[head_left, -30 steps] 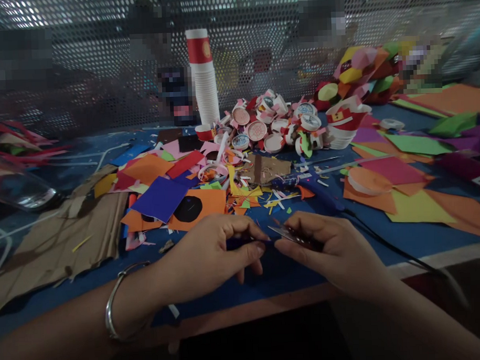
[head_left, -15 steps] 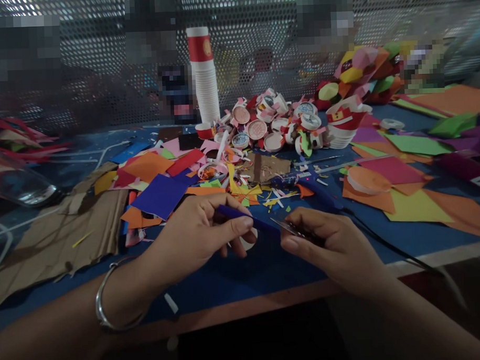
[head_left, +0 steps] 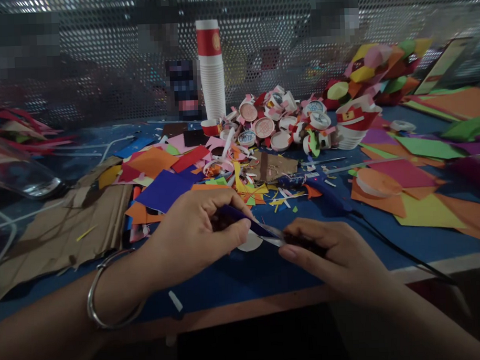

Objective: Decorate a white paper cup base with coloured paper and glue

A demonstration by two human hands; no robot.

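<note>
My left hand (head_left: 198,239) is closed, pinching a narrow piece of dark blue paper (head_left: 236,213) between thumb and fingers. From the right, my right hand (head_left: 329,250) grips a pair of scissors (head_left: 272,241), its dark handles mostly hidden by the fingers. The blades are parted around the end of the blue paper. Below them, on the blue tabletop (head_left: 228,290), lies a pale round disc (head_left: 250,243), partly covered. A larger dark blue sheet (head_left: 165,190) rests on the scrap pile beyond my left hand.
A tall stack of paper cups (head_left: 213,86) stands at the back, beside a heap of cut cup bottoms (head_left: 264,127). A blue glue gun (head_left: 327,192) trails a black cord. Cardboard (head_left: 68,233) lies left, coloured sheets (head_left: 426,210) right. A clear container (head_left: 23,172) sits far left.
The scissors have moved left onto the blue paper, their blades now spread around its end. The left hand keeps its pinch. The whole view has shifted slightly.
</note>
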